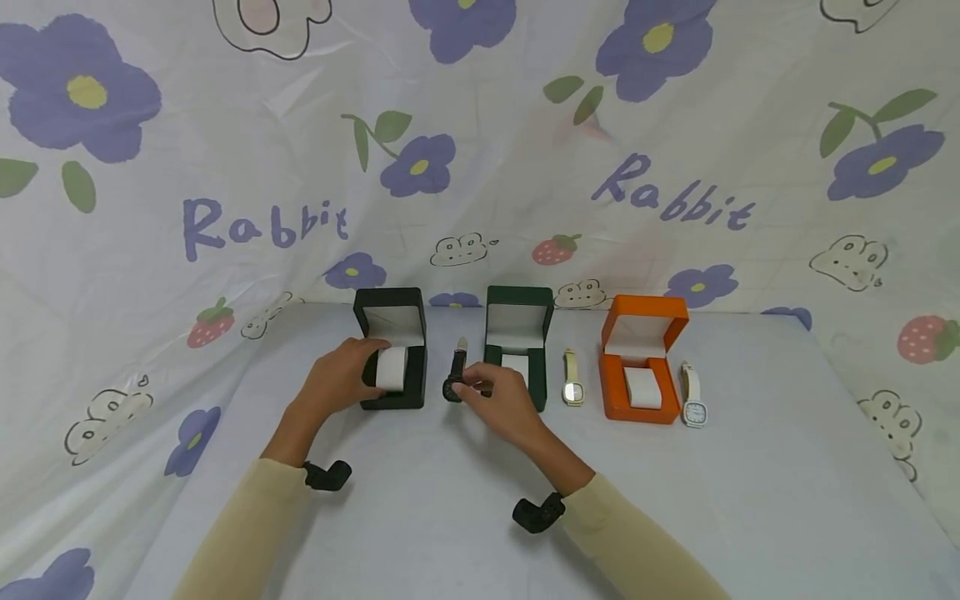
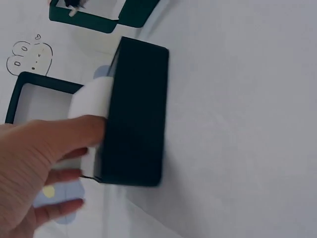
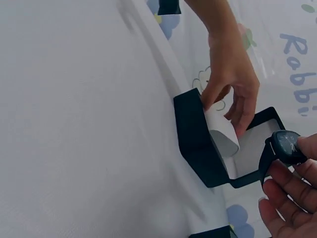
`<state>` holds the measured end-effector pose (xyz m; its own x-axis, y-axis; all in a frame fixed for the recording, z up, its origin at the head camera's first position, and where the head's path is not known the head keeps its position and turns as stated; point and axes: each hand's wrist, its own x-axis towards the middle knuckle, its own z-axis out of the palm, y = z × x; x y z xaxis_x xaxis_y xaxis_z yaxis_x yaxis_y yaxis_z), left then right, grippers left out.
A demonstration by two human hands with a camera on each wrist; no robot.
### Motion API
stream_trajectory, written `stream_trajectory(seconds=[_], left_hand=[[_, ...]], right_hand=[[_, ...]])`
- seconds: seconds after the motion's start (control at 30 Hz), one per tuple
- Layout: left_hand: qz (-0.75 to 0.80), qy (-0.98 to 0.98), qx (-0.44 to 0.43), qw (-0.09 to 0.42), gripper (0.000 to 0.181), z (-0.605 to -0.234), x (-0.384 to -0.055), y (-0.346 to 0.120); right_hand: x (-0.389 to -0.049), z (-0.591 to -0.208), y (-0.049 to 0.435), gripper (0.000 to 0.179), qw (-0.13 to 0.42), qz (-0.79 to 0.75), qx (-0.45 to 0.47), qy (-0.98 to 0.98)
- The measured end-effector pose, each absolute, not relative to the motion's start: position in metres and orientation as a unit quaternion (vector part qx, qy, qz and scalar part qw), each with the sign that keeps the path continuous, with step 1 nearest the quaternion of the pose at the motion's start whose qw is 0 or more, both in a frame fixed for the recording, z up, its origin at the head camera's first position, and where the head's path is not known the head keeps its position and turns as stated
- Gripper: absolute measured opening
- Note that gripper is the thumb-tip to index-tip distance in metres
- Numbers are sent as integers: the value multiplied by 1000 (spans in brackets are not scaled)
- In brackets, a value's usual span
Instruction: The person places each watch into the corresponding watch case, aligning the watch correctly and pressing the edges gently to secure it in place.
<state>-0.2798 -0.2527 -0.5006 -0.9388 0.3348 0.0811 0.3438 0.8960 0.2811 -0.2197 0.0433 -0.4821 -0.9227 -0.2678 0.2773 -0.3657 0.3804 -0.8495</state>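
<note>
At the open black watch box (image 1: pixel 390 297), my left hand (image 1: pixel 337 379) grips the white watch cushion (image 1: pixel 393 369) between thumb and fingers. The right wrist view shows this cushion (image 3: pixel 225 134) tilted and partly raised at the box's opening. My right hand (image 1: pixel 502 404) pinches a black wristwatch (image 1: pixel 453 388) by its case, just right of that box. Its dark dial (image 3: pixel 288 144) shows in the right wrist view, with the strap hanging down. My right forearm and hand partly cover the open green watch box (image 1: pixel 520 295), which has a white cushion (image 1: pixel 515 362) inside.
Right of the green box lies a gold wristwatch (image 1: pixel 572 392). An open orange watch box (image 1: pixel 647 308) holding a white cushion (image 1: pixel 643 388) stands further right, with a silver-white wristwatch (image 1: pixel 694 412) beside it. A patterned cloth (image 1: pixel 510 175) hangs behind the white table (image 1: pixel 420 517).
</note>
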Motion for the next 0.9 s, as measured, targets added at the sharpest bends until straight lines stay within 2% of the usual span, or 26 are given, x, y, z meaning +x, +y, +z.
stream_trajectory(seconds=[0.33, 0.6, 0.9], left_hand=[[-165, -957, -218, 95, 82, -512, -275, -260], [-184, -942, -245, 136, 85, -521, -271, -263], [-240, -918, -272, 160, 85, -521, -267, -262]], right_hand=[[-215, -477, 60, 11, 44, 555, 169, -813], [-212, -475, 70, 12, 38, 566, 180, -804], [-211, -478, 79, 12, 22, 585, 163, -795]])
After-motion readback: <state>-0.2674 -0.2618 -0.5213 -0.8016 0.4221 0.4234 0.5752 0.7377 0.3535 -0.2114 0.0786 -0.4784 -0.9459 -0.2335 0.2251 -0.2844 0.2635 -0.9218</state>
